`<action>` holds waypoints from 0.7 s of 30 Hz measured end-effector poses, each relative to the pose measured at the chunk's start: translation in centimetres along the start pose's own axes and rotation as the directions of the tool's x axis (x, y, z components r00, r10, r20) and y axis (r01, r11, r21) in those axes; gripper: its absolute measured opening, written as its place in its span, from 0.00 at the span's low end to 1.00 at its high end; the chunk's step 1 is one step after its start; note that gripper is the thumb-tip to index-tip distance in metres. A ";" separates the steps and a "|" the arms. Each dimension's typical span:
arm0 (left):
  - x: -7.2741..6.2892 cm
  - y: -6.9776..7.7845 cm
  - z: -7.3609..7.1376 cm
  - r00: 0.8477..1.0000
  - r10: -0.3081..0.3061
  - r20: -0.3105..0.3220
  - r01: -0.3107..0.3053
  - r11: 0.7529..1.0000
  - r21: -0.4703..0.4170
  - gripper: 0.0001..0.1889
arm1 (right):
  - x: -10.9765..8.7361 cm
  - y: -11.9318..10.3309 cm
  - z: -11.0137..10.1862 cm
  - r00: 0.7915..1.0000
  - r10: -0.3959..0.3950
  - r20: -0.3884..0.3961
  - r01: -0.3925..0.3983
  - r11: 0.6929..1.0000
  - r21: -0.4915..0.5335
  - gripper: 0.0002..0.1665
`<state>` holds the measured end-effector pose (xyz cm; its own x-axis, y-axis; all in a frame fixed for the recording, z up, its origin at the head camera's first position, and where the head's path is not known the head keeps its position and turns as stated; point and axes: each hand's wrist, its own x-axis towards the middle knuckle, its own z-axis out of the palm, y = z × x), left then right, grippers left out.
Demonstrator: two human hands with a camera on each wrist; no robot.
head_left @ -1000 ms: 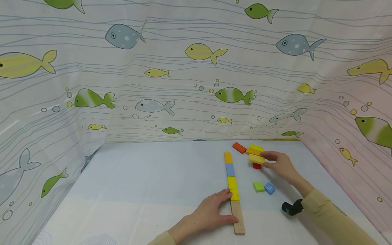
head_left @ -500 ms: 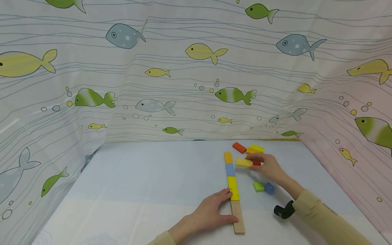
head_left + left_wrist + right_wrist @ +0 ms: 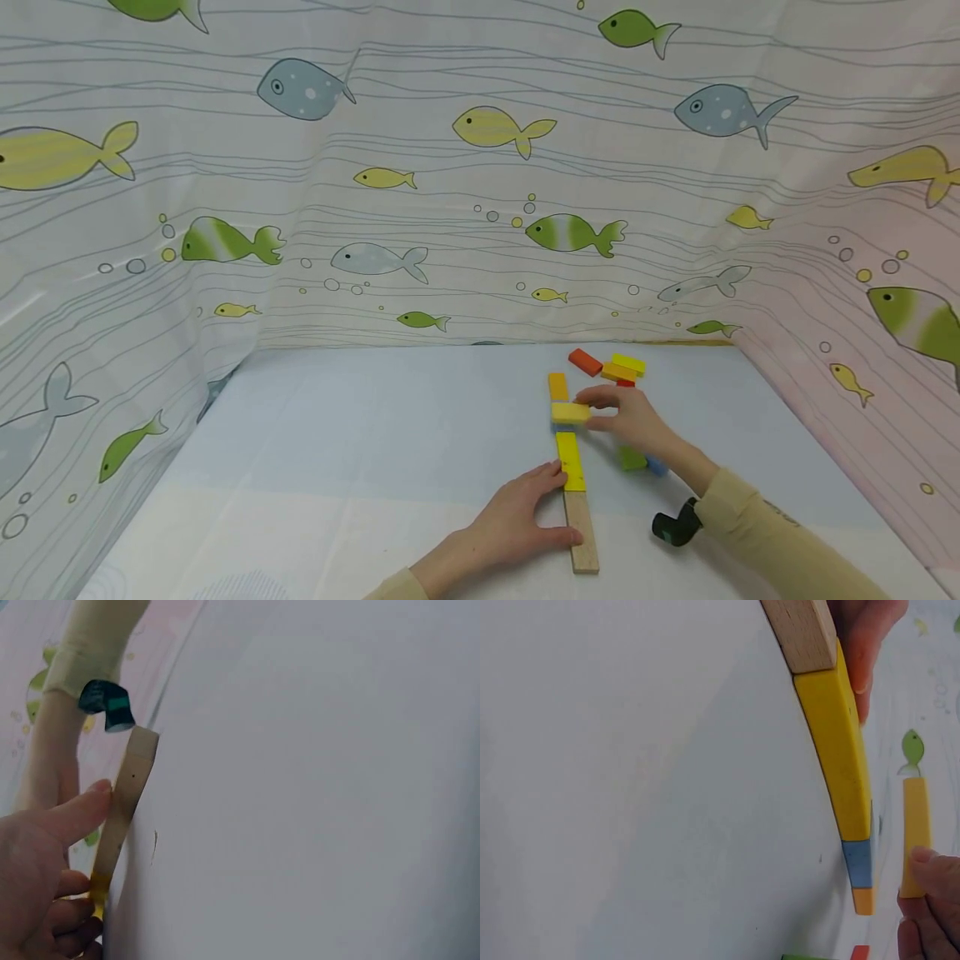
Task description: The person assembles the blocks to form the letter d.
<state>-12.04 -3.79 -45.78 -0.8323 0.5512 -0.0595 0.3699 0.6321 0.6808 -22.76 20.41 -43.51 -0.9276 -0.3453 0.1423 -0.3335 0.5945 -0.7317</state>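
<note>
A row of blocks runs away from me: a bare wooden block (image 3: 584, 546), a bright yellow block (image 3: 571, 458), a blue block (image 3: 564, 428) and an orange block (image 3: 557, 386), set end to end. My left hand (image 3: 513, 512) lies along the row's left side, its thumb touching the wooden block and its fingers against the bright yellow one. Between thumb and fingers, my right hand (image 3: 633, 418) pinches a pale yellow block (image 3: 567, 413) by one end. In the right wrist view that pale yellow block (image 3: 916, 814) is raised, apart from the row.
Loose red (image 3: 585, 362), yellow (image 3: 628, 364) and orange (image 3: 618, 372) blocks lie at the back right. Another red block (image 3: 626, 384), a green block (image 3: 632, 458) and a blue block (image 3: 656, 465) are partly behind my right hand. A black device (image 3: 676, 524) hangs at my right wrist. Fish-patterned cloth surrounds the table.
My right hand has carried the pale yellow block left and towards me, from the loose blocks to above the row's blue block. My left hand has stayed in place.
</note>
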 end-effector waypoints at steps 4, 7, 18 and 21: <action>-0.2 0.1 0.0 1.000 -0.006 0.000 0.006 1.000 0.001 0.40 | 0.1 -0.6 0.6 1.000 0.023 0.018 -0.024 0.999 0.033 0.22; -0.6 0.3 -0.1 1.000 -0.006 0.006 0.006 1.000 -0.009 0.39 | 0.1 -1.1 1.2 0.999 0.039 0.037 -0.041 0.998 0.052 0.21; -1.5 0.6 -0.3 0.998 0.007 0.067 -0.009 1.000 0.026 0.42 | 0.3 -2.2 2.6 0.996 0.034 0.087 -0.040 0.996 0.076 0.21; -1.4 0.5 -0.2 0.997 0.019 0.075 -0.022 0.999 0.039 0.42 | 0.5 -2.5 3.1 0.995 0.024 0.097 -0.029 0.998 0.055 0.21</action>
<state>-10.80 -4.35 -45.21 -0.7914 0.6029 -0.1012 0.4046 0.6406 0.6527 -21.90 16.49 -43.70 -0.9145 -0.4002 0.0595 -0.2968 0.5634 -0.7710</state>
